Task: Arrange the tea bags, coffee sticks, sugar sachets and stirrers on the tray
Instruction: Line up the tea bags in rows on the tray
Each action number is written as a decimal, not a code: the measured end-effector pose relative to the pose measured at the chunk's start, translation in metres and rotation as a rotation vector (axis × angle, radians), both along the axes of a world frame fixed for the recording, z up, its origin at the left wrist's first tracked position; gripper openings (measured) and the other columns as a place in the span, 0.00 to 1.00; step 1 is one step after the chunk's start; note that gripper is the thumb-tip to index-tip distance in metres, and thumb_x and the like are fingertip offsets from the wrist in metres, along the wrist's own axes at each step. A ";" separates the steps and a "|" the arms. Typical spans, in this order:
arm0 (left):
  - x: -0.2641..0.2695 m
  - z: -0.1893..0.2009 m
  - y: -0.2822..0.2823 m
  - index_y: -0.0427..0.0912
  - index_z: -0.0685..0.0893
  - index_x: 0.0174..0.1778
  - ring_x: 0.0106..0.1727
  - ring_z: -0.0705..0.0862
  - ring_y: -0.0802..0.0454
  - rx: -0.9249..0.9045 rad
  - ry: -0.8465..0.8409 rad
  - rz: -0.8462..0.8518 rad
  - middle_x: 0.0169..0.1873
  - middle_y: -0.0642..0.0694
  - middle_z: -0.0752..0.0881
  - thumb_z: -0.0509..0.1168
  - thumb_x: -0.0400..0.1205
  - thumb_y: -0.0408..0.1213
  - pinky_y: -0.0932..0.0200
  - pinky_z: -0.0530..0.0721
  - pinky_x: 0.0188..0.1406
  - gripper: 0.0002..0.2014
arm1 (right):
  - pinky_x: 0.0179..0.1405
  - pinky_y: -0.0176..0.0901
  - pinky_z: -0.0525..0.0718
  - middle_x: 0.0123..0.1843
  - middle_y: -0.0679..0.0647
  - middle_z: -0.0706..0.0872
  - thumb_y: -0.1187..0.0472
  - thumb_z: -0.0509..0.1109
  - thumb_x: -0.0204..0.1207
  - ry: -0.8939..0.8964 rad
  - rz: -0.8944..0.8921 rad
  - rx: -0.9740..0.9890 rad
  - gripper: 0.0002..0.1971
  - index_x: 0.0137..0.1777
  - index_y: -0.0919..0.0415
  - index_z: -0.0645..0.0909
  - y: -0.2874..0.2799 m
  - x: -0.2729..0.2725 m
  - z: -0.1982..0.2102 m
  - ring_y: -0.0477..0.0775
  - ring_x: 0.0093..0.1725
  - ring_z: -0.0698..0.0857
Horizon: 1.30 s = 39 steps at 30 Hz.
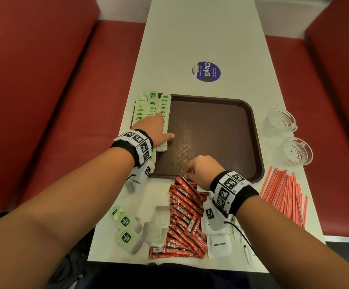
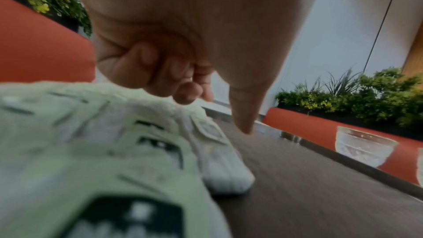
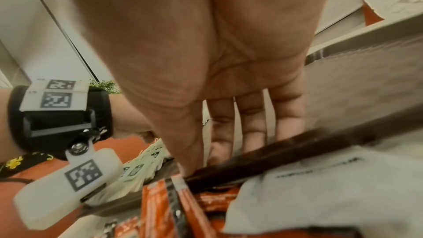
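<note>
While left hand (image 1: pixel 155 130) rests on tea bags (image 1: pixel 152 110), rows run lengthwise along tray (image 1: pixel 221 130).

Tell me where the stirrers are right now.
In the head view the red stirrers lie in a loose pile on the table, off the tray's near right corner, below the two glass cups.

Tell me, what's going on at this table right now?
A person is setting out drink supplies on a brown tray. The left hand rests on rows of green tea bags along the tray's left edge, thumb on the tray floor. The right hand reaches down at the tray's near rim, over the red coffee sticks. Sugar sachets, stirrers and a few tea bags lie off the tray.
</note>
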<state>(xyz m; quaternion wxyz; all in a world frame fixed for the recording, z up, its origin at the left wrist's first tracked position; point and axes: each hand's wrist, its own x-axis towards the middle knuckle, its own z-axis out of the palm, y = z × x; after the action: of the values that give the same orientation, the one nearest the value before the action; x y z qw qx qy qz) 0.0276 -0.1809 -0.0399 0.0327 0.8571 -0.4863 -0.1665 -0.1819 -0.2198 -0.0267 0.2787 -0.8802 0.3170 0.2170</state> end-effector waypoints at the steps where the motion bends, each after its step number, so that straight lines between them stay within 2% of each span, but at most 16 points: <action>1: -0.003 -0.002 -0.001 0.46 0.73 0.55 0.44 0.81 0.46 0.040 -0.022 -0.013 0.44 0.48 0.81 0.68 0.78 0.61 0.51 0.82 0.42 0.24 | 0.55 0.45 0.86 0.52 0.48 0.90 0.58 0.69 0.82 0.005 0.001 -0.001 0.08 0.53 0.48 0.90 0.001 -0.001 0.000 0.51 0.52 0.87; 5: -0.006 -0.007 -0.006 0.43 0.74 0.61 0.44 0.80 0.43 0.100 -0.031 0.003 0.47 0.44 0.81 0.68 0.78 0.54 0.52 0.77 0.39 0.23 | 0.51 0.43 0.84 0.52 0.48 0.90 0.57 0.67 0.83 0.000 0.007 -0.012 0.09 0.55 0.49 0.89 0.003 -0.002 0.004 0.51 0.50 0.86; 8: -0.004 -0.002 -0.004 0.43 0.75 0.60 0.45 0.82 0.44 0.086 -0.018 -0.001 0.46 0.45 0.82 0.68 0.78 0.57 0.52 0.80 0.40 0.23 | 0.49 0.43 0.82 0.49 0.47 0.87 0.53 0.67 0.82 -0.010 0.046 -0.038 0.08 0.54 0.52 0.87 0.007 -0.002 0.010 0.51 0.50 0.85; 10: -0.003 0.008 0.005 0.45 0.75 0.57 0.45 0.82 0.45 0.031 0.008 -0.001 0.44 0.48 0.82 0.67 0.79 0.59 0.51 0.80 0.42 0.22 | 0.48 0.43 0.81 0.49 0.46 0.86 0.51 0.69 0.81 -0.035 0.070 -0.051 0.06 0.51 0.51 0.82 0.012 0.000 0.013 0.52 0.51 0.84; 13: -0.003 0.029 0.031 0.50 0.76 0.52 0.42 0.80 0.50 -0.113 0.109 -0.039 0.39 0.54 0.80 0.66 0.81 0.57 0.55 0.73 0.38 0.15 | 0.54 0.47 0.83 0.53 0.47 0.84 0.47 0.73 0.76 -0.125 0.129 -0.062 0.13 0.57 0.50 0.83 0.023 0.002 0.016 0.53 0.55 0.83; 15: -0.005 0.043 0.055 0.52 0.80 0.50 0.40 0.80 0.54 -0.161 0.174 -0.115 0.38 0.54 0.82 0.67 0.82 0.55 0.57 0.71 0.34 0.11 | 0.58 0.51 0.82 0.53 0.45 0.83 0.44 0.76 0.72 -0.186 0.211 -0.054 0.17 0.59 0.48 0.85 0.032 0.004 0.018 0.52 0.56 0.80; 19: -0.018 0.055 0.112 0.55 0.86 0.47 0.41 0.80 0.58 -0.030 0.246 -0.344 0.38 0.57 0.83 0.70 0.80 0.52 0.61 0.76 0.38 0.07 | 0.57 0.52 0.80 0.50 0.43 0.78 0.41 0.80 0.68 -0.094 0.435 -0.055 0.22 0.61 0.45 0.85 0.058 0.006 0.023 0.50 0.54 0.72; 21: -0.029 0.051 0.137 0.54 0.87 0.49 0.41 0.80 0.60 0.062 0.257 -0.429 0.38 0.58 0.83 0.72 0.78 0.53 0.67 0.73 0.37 0.09 | 0.56 0.51 0.79 0.53 0.45 0.80 0.39 0.81 0.65 -0.052 0.507 -0.073 0.27 0.63 0.45 0.83 0.071 0.003 0.021 0.51 0.55 0.72; 23: -0.041 0.044 0.158 0.54 0.86 0.49 0.41 0.79 0.60 0.136 0.259 -0.486 0.39 0.57 0.83 0.72 0.77 0.56 0.67 0.73 0.36 0.12 | 0.56 0.49 0.77 0.56 0.48 0.81 0.37 0.80 0.64 -0.032 0.554 -0.099 0.29 0.64 0.46 0.82 0.084 -0.003 0.016 0.53 0.58 0.74; 26: -0.063 0.031 0.185 0.54 0.83 0.44 0.39 0.80 0.57 0.209 0.244 -0.516 0.38 0.56 0.83 0.72 0.72 0.63 0.57 0.80 0.39 0.17 | 0.59 0.53 0.78 0.57 0.49 0.81 0.36 0.79 0.64 -0.034 0.591 -0.164 0.27 0.61 0.47 0.81 0.098 -0.008 0.010 0.55 0.59 0.74; 30: -0.088 0.016 0.200 0.53 0.79 0.40 0.38 0.81 0.55 0.257 0.157 -0.544 0.38 0.56 0.82 0.70 0.65 0.71 0.52 0.84 0.38 0.25 | 0.60 0.54 0.78 0.56 0.50 0.82 0.40 0.74 0.70 -0.042 0.582 -0.203 0.20 0.59 0.48 0.82 0.107 -0.008 0.007 0.57 0.59 0.75; 33: -0.097 0.008 0.202 0.53 0.75 0.40 0.41 0.82 0.52 0.262 0.100 -0.560 0.42 0.54 0.82 0.69 0.66 0.73 0.50 0.85 0.42 0.27 | 0.60 0.53 0.78 0.55 0.50 0.86 0.44 0.71 0.74 -0.036 0.568 -0.234 0.15 0.57 0.48 0.84 0.113 -0.008 0.007 0.58 0.59 0.79; 36: -0.102 0.003 0.203 0.51 0.75 0.42 0.43 0.83 0.48 0.227 0.032 -0.544 0.44 0.51 0.82 0.66 0.72 0.69 0.50 0.84 0.42 0.24 | 0.62 0.53 0.79 0.54 0.50 0.88 0.48 0.70 0.74 -0.018 0.521 -0.225 0.12 0.55 0.48 0.86 0.113 -0.009 0.008 0.57 0.59 0.81; 39: -0.099 0.004 0.201 0.47 0.78 0.49 0.45 0.84 0.45 0.189 0.022 -0.524 0.46 0.48 0.84 0.63 0.78 0.58 0.51 0.82 0.40 0.17 | 0.58 0.50 0.83 0.52 0.52 0.89 0.52 0.70 0.75 -0.058 0.436 -0.189 0.10 0.53 0.52 0.86 0.110 -0.010 0.011 0.57 0.56 0.84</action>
<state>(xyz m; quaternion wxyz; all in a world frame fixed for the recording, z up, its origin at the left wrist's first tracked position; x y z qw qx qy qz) -0.0718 0.0201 -0.0359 -0.0863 0.6994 -0.6735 -0.2233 -0.1918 -0.1103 -0.0154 0.1507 -0.9558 0.1304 0.2160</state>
